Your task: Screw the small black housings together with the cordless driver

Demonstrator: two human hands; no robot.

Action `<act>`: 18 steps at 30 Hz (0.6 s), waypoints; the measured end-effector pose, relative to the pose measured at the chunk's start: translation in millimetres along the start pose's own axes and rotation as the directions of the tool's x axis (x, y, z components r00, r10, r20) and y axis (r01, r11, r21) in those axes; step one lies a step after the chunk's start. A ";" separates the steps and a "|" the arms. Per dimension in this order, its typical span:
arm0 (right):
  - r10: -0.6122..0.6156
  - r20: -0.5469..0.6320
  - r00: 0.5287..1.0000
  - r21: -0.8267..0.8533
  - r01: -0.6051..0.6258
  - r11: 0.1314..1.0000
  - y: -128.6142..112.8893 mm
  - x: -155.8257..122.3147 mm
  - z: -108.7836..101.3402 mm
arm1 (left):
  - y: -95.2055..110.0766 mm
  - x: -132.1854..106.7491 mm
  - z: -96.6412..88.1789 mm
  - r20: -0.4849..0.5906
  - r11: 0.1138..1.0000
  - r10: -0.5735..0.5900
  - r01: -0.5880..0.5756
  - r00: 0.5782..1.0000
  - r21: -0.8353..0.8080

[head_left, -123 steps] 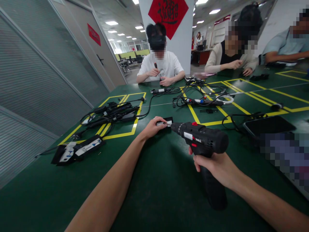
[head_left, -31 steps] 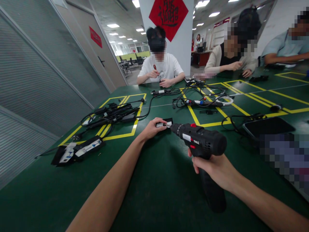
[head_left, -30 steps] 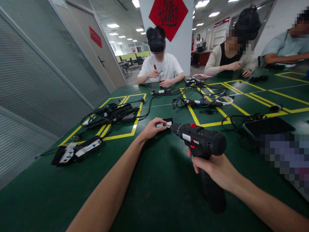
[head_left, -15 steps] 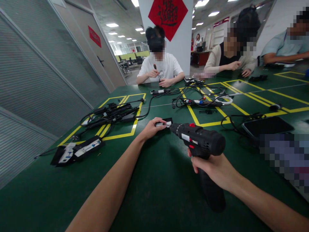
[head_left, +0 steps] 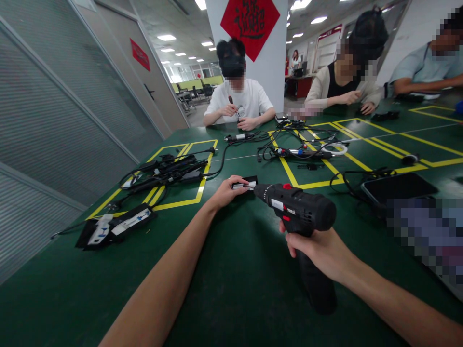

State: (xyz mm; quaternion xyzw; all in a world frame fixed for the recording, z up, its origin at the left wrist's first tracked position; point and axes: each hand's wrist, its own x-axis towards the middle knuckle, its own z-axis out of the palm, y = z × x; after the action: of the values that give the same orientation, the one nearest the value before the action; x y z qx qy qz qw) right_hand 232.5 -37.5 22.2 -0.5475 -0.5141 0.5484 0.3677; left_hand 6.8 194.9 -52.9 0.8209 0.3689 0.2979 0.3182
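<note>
A black cordless drill (head_left: 296, 206) with red buttons lies level in my right hand (head_left: 318, 250), whose fingers wrap round its grip. Its chuck points left, toward my left hand (head_left: 231, 190). Under the fingers of my left hand is a small black piece with a white label (head_left: 251, 183), resting on the table; the fingers press together on it. The drill's tip meets the near right end of this labelled piece, and I cannot tell whether it touches. Part of the piece is hidden by my left hand.
Black cables and adapters (head_left: 170, 168) lie within yellow tape at left, beside an opened black case (head_left: 132, 221). More cables (head_left: 304, 153) lie right of centre. A black tablet-like device (head_left: 400, 188) is at right. A person in white (head_left: 240, 99) sits opposite, holding a screwdriver.
The view has shifted very slightly. Both hands and the drill keep almost the same places, with no grip changed.
</note>
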 end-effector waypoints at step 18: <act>0.008 -0.012 1.000 -0.003 -0.008 1.000 0.8 0.1 0.4 | -3.3 0.1 0.4 -0.003 0.999 0.011 -0.011 1.000 -0.052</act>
State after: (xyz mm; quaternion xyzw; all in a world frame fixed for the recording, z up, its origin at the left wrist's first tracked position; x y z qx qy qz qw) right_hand 232.3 -37.6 21.3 -0.5534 -0.5107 0.5457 0.3677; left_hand 5.8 196.5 -55.5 0.8139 0.3570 0.3103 0.3374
